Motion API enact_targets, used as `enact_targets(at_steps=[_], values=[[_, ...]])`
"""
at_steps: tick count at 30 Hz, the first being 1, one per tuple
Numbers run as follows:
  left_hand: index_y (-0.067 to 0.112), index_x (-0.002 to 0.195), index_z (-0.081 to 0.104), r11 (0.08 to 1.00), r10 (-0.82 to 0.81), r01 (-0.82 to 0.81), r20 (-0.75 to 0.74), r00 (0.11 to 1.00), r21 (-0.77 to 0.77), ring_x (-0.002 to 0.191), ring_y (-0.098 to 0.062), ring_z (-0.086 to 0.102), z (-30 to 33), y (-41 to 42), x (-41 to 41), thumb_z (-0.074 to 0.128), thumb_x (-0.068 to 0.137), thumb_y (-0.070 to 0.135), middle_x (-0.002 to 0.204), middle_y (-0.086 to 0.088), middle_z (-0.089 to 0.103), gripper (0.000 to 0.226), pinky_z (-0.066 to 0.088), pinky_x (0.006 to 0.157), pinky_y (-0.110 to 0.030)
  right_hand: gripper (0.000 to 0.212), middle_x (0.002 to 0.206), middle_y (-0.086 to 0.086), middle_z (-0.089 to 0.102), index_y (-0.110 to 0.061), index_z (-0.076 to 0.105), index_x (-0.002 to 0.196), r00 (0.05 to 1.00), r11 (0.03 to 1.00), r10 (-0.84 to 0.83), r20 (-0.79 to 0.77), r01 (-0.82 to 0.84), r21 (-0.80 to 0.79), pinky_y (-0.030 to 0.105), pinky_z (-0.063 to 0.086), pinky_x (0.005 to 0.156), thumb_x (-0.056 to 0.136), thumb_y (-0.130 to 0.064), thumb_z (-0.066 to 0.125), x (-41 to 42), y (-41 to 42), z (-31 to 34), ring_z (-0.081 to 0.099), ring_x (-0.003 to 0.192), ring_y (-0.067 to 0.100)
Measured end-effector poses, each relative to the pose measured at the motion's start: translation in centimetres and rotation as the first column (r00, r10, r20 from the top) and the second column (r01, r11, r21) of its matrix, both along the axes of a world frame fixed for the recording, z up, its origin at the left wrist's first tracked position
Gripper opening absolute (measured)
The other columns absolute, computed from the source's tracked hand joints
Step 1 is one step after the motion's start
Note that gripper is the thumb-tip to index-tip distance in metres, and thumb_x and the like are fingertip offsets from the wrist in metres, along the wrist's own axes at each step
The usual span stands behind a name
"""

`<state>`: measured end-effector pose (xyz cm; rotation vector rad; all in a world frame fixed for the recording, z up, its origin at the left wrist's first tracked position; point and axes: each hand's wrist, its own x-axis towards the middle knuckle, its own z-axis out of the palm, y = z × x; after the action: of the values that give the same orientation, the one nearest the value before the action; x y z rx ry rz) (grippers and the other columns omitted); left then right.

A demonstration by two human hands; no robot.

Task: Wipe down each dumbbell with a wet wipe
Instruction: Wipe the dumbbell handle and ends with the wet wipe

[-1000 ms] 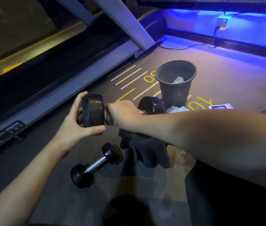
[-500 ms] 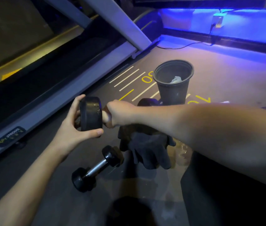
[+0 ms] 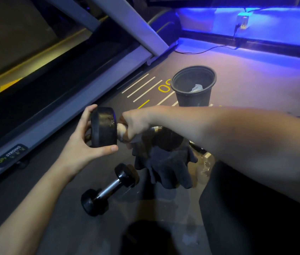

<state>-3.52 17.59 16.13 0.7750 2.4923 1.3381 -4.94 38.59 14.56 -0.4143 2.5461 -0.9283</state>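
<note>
I hold a large black dumbbell (image 3: 104, 127) off the floor. My left hand (image 3: 84, 142) grips its near head, thumb under it and fingers over the top. My right hand (image 3: 136, 124) is curled round the handle with a pale wet wipe (image 3: 121, 130) wrapped under the fingers. The far head is mostly hidden behind my right wrist and a dark cloth (image 3: 165, 162) that hangs below the dumbbell. A smaller black dumbbell (image 3: 108, 190) with a shiny steel handle lies on the floor beneath.
A black bin (image 3: 194, 100) with a crumpled wipe inside stands just beyond my right forearm. A treadmill frame (image 3: 57, 111) runs along the left. A cable trails to a wall socket under blue light at the back. My dark-clothed leg fills the lower right.
My right hand has slid along the handle toward the near head. The camera has shifted, so my right forearm now covers the far head and the pack on the floor.
</note>
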Motion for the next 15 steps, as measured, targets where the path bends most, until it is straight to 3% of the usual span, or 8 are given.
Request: enact_targets(at_steps=[2,4,6,8,11,13,15], values=[[0.062,0.140,0.035,1.000,0.028,-0.028,0.008,1.000,0.010,0.117,-0.006,0.062,-0.1,0.0,0.0,0.095,0.050,0.032,0.129,0.011,0.060,0.112,0.049,0.098,-0.029,0.007,0.055,-0.007,0.060,-0.016,0.063,0.068,0.972,0.990,-0.102,-0.213,0.121,0.076,0.019,0.037,0.050,0.073,-0.020,0.068,0.9,-0.6,-1.0,0.057,0.050,0.009],[0.061,0.140,0.036,0.998,0.064,-0.064,0.025,0.998,0.025,0.115,-0.006,0.062,-0.3,0.1,0.1,0.098,0.052,0.024,0.127,0.012,0.060,0.113,0.051,0.095,-0.028,0.017,0.059,-0.005,0.048,-0.020,0.051,0.070,0.871,0.948,-0.129,-0.473,0.249,0.198,0.027,0.031,0.056,0.074,-0.026,0.066,1.7,-1.3,-2.2,0.053,0.061,0.021],[0.062,0.139,0.037,0.996,0.075,-0.076,0.038,0.996,0.035,0.114,-0.004,0.062,-0.3,0.2,0.0,0.094,0.052,0.028,0.126,0.013,0.060,0.110,0.052,0.091,-0.026,0.017,0.065,-0.005,0.046,-0.023,0.049,0.078,0.813,0.941,-0.132,-0.568,0.282,0.185,0.029,0.032,0.062,0.077,-0.028,0.065,2.0,-1.5,-2.6,0.056,0.073,0.028],[0.064,0.138,0.036,0.997,0.069,-0.071,0.050,0.996,0.042,0.113,-0.005,0.063,-0.2,0.3,-0.1,0.092,0.051,0.031,0.126,0.013,0.062,0.108,0.052,0.093,-0.029,0.017,0.062,-0.006,0.049,-0.024,0.052,0.073,0.878,0.961,-0.141,-0.457,0.232,0.150,0.027,0.036,0.060,0.076,-0.026,0.068,1.7,-1.1,-2.0,0.056,0.067,0.024],[0.063,0.140,0.035,0.998,0.051,-0.052,0.035,0.998,0.031,0.116,-0.006,0.063,0.0,0.3,0.1,0.089,0.056,0.024,0.128,0.010,0.061,0.107,0.050,0.099,-0.031,0.007,0.057,-0.006,0.059,-0.018,0.067,0.071,0.989,0.990,-0.050,-0.137,0.067,0.123,0.022,0.042,0.053,0.071,-0.016,0.074,0.1,-0.2,-0.5,0.056,0.053,0.013],[0.061,0.140,0.035,1.000,0.020,-0.021,0.017,1.000,0.019,0.118,-0.005,0.062,0.1,0.3,0.3,0.091,0.054,0.024,0.131,0.008,0.060,0.109,0.048,0.099,-0.029,0.007,0.060,-0.005,0.063,-0.015,0.072,0.078,1.000,0.990,-0.011,0.001,0.010,0.139,0.024,0.048,0.053,0.072,-0.017,0.076,-0.6,0.4,0.2,0.058,0.054,0.015],[0.060,0.141,0.035,1.000,0.002,-0.003,0.021,1.000,0.016,0.120,-0.007,0.061,0.2,0.3,0.3,0.093,0.049,0.032,0.133,0.006,0.060,0.112,0.048,0.099,-0.029,0.006,0.055,-0.005,0.061,-0.015,0.070,0.070,1.000,0.991,-0.009,0.026,0.006,0.132,0.022,0.046,0.051,0.073,-0.018,0.074,-0.7,0.6,0.0,0.055,0.051,0.015]])
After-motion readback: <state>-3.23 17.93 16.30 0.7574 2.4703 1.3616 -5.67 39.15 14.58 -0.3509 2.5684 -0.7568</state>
